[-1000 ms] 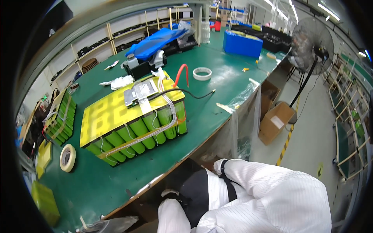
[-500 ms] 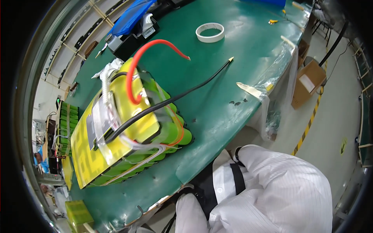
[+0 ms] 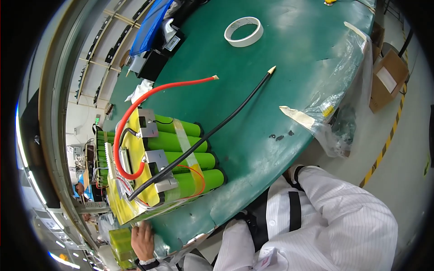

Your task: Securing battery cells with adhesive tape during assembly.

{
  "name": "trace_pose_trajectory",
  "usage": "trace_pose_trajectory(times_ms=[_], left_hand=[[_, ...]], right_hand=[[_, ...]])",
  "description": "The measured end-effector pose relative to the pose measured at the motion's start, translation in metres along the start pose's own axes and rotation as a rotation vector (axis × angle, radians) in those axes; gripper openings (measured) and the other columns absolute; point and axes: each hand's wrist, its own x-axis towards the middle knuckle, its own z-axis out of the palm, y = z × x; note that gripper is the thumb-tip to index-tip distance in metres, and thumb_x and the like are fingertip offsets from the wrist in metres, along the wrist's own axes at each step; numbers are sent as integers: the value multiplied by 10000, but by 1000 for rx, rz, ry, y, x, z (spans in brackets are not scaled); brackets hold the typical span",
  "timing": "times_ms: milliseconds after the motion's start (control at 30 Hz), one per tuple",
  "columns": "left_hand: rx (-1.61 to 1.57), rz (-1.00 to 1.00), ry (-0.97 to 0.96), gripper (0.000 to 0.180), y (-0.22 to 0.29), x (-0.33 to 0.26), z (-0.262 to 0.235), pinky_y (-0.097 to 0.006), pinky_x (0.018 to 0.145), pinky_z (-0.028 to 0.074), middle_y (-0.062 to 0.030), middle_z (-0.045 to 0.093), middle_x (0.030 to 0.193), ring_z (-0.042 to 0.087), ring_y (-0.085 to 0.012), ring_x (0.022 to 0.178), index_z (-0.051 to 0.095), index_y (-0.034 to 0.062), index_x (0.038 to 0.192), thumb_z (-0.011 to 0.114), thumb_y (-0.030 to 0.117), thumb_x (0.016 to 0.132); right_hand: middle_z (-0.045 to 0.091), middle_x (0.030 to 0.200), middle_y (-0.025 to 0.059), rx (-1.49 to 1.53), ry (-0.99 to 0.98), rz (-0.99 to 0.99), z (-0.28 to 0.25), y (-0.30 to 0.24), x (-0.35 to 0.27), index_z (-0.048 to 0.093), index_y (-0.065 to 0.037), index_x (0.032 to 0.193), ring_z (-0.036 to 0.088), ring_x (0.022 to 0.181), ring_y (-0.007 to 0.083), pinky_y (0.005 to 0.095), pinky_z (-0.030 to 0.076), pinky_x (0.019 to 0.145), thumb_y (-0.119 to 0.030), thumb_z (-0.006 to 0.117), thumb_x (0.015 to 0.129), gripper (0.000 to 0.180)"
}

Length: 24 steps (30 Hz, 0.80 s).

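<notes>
A battery pack (image 3: 181, 160) of bright green cylindrical cells, with a yellow board on its left side, lies on the green table. Silver metal tabs and clear tape run over the cells. From the pack a thick red cable (image 3: 149, 92) arcs up, and a thick black cable (image 3: 226, 118) stretches right; both ends carry pale tape. My left hand (image 3: 143, 239) is at the pack's near lower edge, fingers together and bent against it; their tips are hidden. My right hand (image 3: 287, 174) barely shows beyond its dark cuff at the table's edge; its fingers are hidden.
A roll of white tape (image 3: 244, 41) lies beyond the cables. At the far left are a black box (image 3: 153, 66) and a blue bin (image 3: 151, 28). A yellow block (image 3: 121, 243) is beside my left hand. Clear plastic film (image 3: 337, 97) drapes over the right edge, near a carton (image 3: 389, 81).
My left hand has come into view at the pack's near edge. The pack now shows its cells and metal tabs, its yellow face more edge-on. The view has shifted too.
</notes>
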Motion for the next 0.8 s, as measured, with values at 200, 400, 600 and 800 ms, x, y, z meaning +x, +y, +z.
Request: trace_pose_trajectory(times_ms=[200, 400, 600, 800], left_hand=[[-797, -326, 343, 78, -16, -5, -8, -263, 687, 437, -107, 626, 955, 578, -221, 925, 577, -38, 849, 558, 23, 802], [-942, -579, 601, 103, -8, -2, 23, -298, 868, 464, -141, 600, 1091, 583, -228, 975, 561, -36, 845, 499, 45, 856], [-767, -524, 587, 331, 15, -22, 18, -372, 950, 451, -147, 601, 1303, 575, -253, 1143, 615, -16, 1149, 524, 166, 887], [-395, -549, 404, 360, -17, -89, 37, -420, 893, 512, -184, 682, 1070, 649, -311, 994, 532, 8, 1265, 541, 75, 912]], right_hand=[[627, 1253, 198, -72, -64, 9, 20, 22, 55, 681, -179, 1189, 566, 1217, 351, 412, 457, 994, -375, 708, 774, 460], [605, 1277, 188, -57, -191, -52, 30, 7, 34, 632, -201, 1248, 545, 1218, 365, 415, 444, 993, -395, 621, 883, 413], [612, 1248, 182, 43, -143, 34, 14, 16, 8, 635, -189, 1218, 555, 1186, 355, 412, 453, 970, -381, 617, 886, 385], [618, 1219, 177, 131, -69, 148, -2, 47, -10, 638, -176, 1189, 566, 1154, 346, 410, 462, 947, -368, 614, 889, 357]])
